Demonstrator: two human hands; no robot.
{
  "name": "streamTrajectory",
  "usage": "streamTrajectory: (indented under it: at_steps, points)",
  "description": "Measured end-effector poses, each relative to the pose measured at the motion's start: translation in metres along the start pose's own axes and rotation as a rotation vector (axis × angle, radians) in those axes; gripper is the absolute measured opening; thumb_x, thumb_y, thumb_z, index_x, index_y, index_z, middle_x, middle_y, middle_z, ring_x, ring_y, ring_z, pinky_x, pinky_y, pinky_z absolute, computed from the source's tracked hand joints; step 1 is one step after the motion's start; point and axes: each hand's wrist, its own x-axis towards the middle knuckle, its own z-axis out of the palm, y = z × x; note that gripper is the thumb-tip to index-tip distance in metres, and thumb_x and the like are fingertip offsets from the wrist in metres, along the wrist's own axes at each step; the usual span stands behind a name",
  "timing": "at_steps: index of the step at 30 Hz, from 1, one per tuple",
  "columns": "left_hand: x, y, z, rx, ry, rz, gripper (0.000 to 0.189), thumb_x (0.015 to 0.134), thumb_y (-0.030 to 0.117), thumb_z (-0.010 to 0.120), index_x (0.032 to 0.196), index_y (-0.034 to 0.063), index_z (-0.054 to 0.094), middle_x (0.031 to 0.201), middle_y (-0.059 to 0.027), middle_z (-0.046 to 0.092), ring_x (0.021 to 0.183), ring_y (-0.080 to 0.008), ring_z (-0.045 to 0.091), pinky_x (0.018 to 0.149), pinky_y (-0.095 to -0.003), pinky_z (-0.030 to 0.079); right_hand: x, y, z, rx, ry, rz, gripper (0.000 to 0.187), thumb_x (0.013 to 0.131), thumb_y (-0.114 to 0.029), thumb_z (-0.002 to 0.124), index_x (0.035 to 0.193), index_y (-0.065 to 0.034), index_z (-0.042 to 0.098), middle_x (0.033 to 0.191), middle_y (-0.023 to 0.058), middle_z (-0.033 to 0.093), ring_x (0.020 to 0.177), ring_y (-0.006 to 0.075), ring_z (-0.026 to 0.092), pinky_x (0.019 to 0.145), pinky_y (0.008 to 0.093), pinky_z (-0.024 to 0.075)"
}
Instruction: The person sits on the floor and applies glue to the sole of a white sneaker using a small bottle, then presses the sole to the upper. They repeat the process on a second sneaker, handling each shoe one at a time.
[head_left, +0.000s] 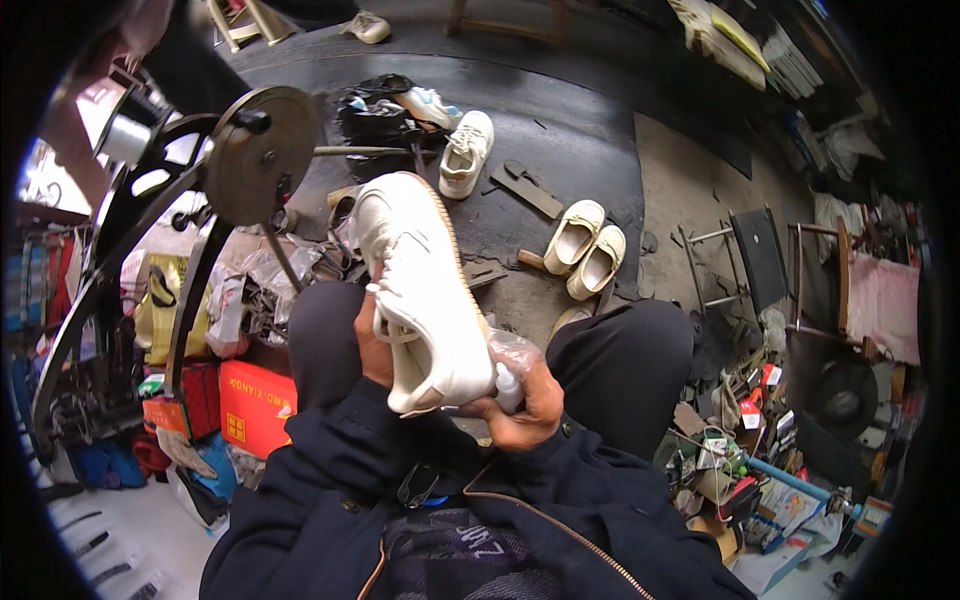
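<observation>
A white lace-up sneaker is held up above my lap, its toe pointing away from me and its heel near me. My left hand grips it from the left side, with the fingers partly hidden behind the shoe. At the heel's right side, my right hand holds a small translucent plastic bottle between thumb and fingers. Some clear plastic film shows at that hand's fingers. The bottle's tip is close to the shoe's heel; whether they touch I cannot tell.
A shoe-patching machine with a handwheel stands at left, above bags and a red box. On the floor ahead are a white sneaker, cream flat shoes and a black plastic bag. A folding stool and cluttered supplies lie right.
</observation>
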Motion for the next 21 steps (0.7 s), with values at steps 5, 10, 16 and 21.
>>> streamTrajectory:
  at_steps: [5,10,16,21]
  points:
    - [0.015,-0.003,-0.056,0.584,0.062,0.126,0.048,0.104,0.040,0.054,0.126,-0.0015,0.063,0.118,-0.0194,0.072,0.103,-0.0327,0.073,0.094,-0.0465,0.059,0.007,0.008,0.001,0.090,-0.013,0.003,0.069,0.064,0.001,0.094,0.127,0.0020,0.065,0.121,0.0230,0.069,0.113,0.0368,0.069,0.098,0.0397,0.0529]
    - [0.006,-0.006,-0.080,0.840,0.073,0.158,0.051,0.102,0.041,0.058,0.127,-0.0035,0.062,0.120,-0.0218,0.072,0.105,-0.0341,0.072,0.095,-0.0487,0.059,0.003,0.002,0.000,0.081,-0.058,0.041,0.073,0.069,-0.002,0.095,0.133,0.0039,0.060,0.126,0.0204,0.067,0.117,0.0297,0.068,0.101,0.0372,0.0507]
    - [0.000,-0.009,-0.044,1.048,0.084,0.294,0.038,0.098,0.022,0.068,0.124,-0.0047,0.062,0.110,-0.0171,0.073,0.097,-0.0257,0.074,0.085,-0.0380,0.059,0.006,0.003,-0.004,0.072,-0.110,0.011,0.078,0.067,-0.002,0.093,0.137,0.0043,0.059,0.129,0.0243,0.065,0.120,0.0374,0.067,0.101,0.0388,0.0517]
    - [-0.009,-0.006,-0.005,0.473,0.023,0.140,0.044,0.102,0.036,0.065,0.129,0.0011,0.063,0.110,-0.0121,0.073,0.100,-0.0232,0.072,0.088,-0.0358,0.057,0.006,0.001,-0.003,0.106,-0.112,0.081,0.078,0.066,0.000,0.091,0.138,0.0046,0.060,0.127,0.0243,0.066,0.117,0.0382,0.069,0.100,0.0390,0.0528]
